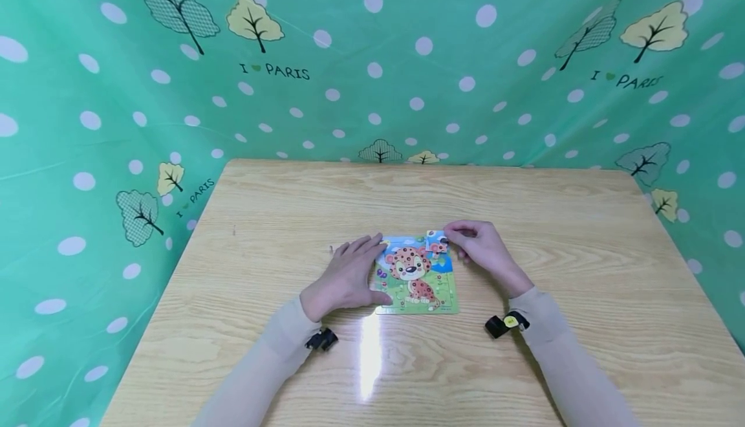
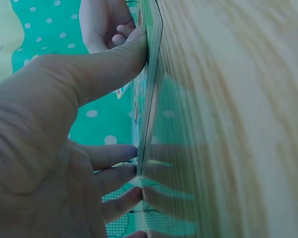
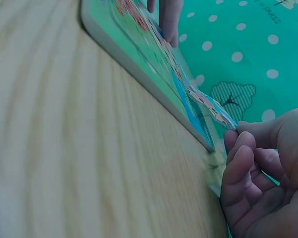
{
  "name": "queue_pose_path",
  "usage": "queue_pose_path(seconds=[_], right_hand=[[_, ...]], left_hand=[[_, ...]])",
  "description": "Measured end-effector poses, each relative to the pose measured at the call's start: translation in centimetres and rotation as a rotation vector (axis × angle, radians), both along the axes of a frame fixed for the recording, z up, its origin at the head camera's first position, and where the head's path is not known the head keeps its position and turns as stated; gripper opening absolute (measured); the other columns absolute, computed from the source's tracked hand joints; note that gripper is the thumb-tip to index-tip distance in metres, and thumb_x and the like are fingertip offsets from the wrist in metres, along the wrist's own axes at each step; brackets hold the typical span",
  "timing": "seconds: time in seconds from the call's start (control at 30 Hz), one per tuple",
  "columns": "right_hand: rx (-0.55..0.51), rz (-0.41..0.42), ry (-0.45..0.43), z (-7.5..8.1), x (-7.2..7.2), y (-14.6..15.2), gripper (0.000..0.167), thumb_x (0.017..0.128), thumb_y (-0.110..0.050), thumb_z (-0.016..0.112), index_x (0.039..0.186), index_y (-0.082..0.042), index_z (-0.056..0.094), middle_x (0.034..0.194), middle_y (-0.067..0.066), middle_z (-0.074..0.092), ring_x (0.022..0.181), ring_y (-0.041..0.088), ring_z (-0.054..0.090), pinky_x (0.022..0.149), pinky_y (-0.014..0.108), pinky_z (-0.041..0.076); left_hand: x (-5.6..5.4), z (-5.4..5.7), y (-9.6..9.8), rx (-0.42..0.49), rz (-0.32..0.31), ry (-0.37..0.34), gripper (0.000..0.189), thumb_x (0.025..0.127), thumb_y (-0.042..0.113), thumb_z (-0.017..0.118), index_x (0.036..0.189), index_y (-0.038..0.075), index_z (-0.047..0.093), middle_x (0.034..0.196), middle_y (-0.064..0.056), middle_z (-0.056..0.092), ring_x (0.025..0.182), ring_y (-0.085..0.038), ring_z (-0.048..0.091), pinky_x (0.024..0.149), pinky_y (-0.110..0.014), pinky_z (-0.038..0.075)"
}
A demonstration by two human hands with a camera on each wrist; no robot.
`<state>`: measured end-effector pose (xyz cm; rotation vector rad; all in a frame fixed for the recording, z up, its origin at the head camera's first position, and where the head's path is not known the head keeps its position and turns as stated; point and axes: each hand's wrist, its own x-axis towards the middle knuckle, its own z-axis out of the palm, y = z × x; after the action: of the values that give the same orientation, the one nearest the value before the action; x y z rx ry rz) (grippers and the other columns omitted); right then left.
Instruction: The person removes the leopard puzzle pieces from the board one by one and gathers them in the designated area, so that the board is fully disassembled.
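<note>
A jigsaw puzzle board point(image 1: 414, 288) with a spotted leopard cub on green grass lies flat on the table. My left hand point(image 1: 347, 277) spans its left side, fingers spread, with the thumb resting on the near left corner and the fingertips at the upper left. At the board's upper right corner, my right hand point(image 1: 482, 246) pinches a blue puzzle piece point(image 1: 436, 240) between thumb and fingers. In the right wrist view this piece point(image 3: 213, 108) is tilted, its outer edge raised above the board and its inner end down at the picture.
The board sits near the middle of a light wood-grain table point(image 1: 279, 220). A green polka-dot cloth point(image 1: 372, 45) hangs behind and beside the table. A black strap point(image 1: 322, 338) is on the left wrist, and another black strap point(image 1: 506, 325) is on the right.
</note>
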<state>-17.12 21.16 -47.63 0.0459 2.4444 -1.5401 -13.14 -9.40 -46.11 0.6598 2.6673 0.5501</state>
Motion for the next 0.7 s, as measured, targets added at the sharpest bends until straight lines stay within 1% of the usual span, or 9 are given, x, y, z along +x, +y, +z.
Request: queue_pose_path(seconds=[0.13,0.33,0.5,0.7], right_hand=[[0.014,-0.021,-0.002,0.1,-0.1,1.0,0.036,0.106,-0.026,0.067,0.132,-0.001,0.071,0.093,0.007,0.072,0.062,0.009,0.059,0.056,0.025,0.056],[0.023,-0.039,-0.025,0.4,-0.3,2.5,0.041,0.106,-0.029,0.068,0.135,0.0,0.069,0.091,0.004,0.07,0.063,0.008,0.058,0.057,0.024,0.055],[0.03,-0.049,-0.044,0.7,-0.5,3.9,0.044,0.106,-0.031,0.068,0.137,0.0,0.067,0.095,0.003,0.071,0.066,0.008,0.059,0.058,0.024,0.055],[0.121,-0.032,-0.005,1.1,-1.0,6.6,0.043,0.108,-0.032,0.065,0.135,0.0,0.068,0.097,0.003,0.071,0.069,0.008,0.06,0.058,0.025,0.056]], left_hand=[[-0.1,-0.1,-0.1,-0.012,-0.009,0.007,0.113,0.078,0.059,0.09,0.166,0.013,0.038,0.178,-0.005,0.025,0.165,-0.031,0.024,0.132,-0.064,0.021],[-0.3,-0.1,-0.3,-0.015,-0.013,0.013,0.113,0.077,0.061,0.089,0.166,0.013,0.038,0.178,-0.005,0.026,0.164,-0.031,0.025,0.131,-0.064,0.022],[-0.2,-0.1,-0.4,-0.011,-0.012,0.012,0.112,0.078,0.06,0.089,0.166,0.013,0.038,0.178,-0.004,0.026,0.164,-0.031,0.025,0.132,-0.064,0.022],[-0.1,-0.2,-0.4,-0.002,-0.019,0.003,0.113,0.079,0.06,0.089,0.167,0.012,0.036,0.179,-0.006,0.024,0.165,-0.031,0.023,0.133,-0.063,0.02]])
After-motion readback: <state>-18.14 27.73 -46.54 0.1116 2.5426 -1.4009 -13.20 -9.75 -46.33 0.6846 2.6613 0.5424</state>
